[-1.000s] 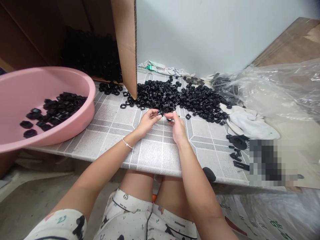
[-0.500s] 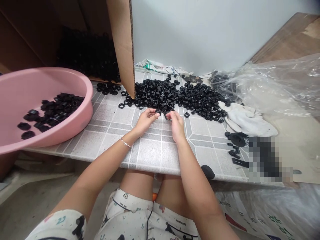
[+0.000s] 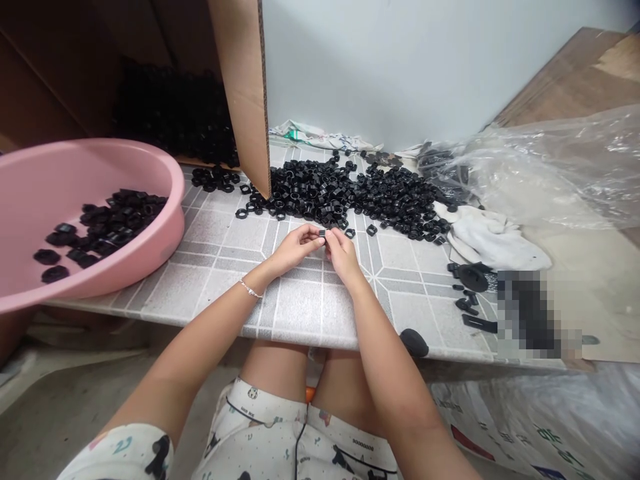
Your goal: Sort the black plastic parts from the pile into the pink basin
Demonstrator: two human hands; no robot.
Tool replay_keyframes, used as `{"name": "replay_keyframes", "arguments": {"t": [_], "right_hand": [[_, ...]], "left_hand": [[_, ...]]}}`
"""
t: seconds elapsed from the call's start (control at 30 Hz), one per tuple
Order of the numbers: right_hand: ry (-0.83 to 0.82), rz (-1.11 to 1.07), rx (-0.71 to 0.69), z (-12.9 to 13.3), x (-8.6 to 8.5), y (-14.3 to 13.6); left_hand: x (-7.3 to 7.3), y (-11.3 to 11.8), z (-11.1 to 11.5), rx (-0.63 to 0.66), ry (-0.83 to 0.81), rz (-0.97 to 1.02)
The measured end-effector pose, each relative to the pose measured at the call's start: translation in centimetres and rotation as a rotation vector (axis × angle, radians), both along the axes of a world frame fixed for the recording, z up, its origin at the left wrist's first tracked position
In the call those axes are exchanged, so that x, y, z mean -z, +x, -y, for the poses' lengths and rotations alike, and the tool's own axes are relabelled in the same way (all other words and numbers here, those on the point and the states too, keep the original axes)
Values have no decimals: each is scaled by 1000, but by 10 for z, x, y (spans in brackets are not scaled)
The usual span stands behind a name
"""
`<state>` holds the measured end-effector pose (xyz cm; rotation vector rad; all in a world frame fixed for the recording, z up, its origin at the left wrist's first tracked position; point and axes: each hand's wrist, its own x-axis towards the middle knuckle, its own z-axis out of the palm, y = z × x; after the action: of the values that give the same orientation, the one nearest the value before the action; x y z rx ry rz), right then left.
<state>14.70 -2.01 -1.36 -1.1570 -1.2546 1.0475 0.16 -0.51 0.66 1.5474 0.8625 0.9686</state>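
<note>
My left hand (image 3: 296,251) and my right hand (image 3: 342,255) meet over the table, just in front of a heap of black plastic nuts (image 3: 310,190). Between their fingertips is a small black nut (image 3: 323,234), pinched from both sides; the fingers cover most of it. Whether it is one part or two fitted together, I cannot tell. A second heap of small black rings (image 3: 397,200) lies to the right of the first. One loose ring (image 3: 371,231) sits apart, right of my right hand.
At the left a pink basin (image 3: 175,193) holds several black parts. Behind it a cardboard box (image 3: 245,93) with a dark pile inside has its flap reaching down to the table (image 3: 310,307). To the right lie a white glove (image 3: 495,237), clear plastic sheeting (image 3: 555,160) and a round black piece (image 3: 414,342).
Both hands have drawn back from the heap's front edge and come together. A small black nut is now held between their fingertips.
</note>
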Motion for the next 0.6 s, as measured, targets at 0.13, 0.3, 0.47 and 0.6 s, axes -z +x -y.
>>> {"name": "replay_keyframes", "arguments": {"t": [0.13, 0.3, 0.47, 0.6], "right_hand": [[-65, -136, -19, -1, -3, -3], [-51, -186, 15, 2, -10, -6], [117, 41, 143, 7, -11, -3], [122, 113, 118, 9, -11, -3]], "left_hand": [[0, 0, 5, -69, 300, -109], [-2, 0, 9, -96, 367, -173], [-1, 1, 6, -19, 19, -10], [-3, 2, 4, 34, -65, 96]]}}
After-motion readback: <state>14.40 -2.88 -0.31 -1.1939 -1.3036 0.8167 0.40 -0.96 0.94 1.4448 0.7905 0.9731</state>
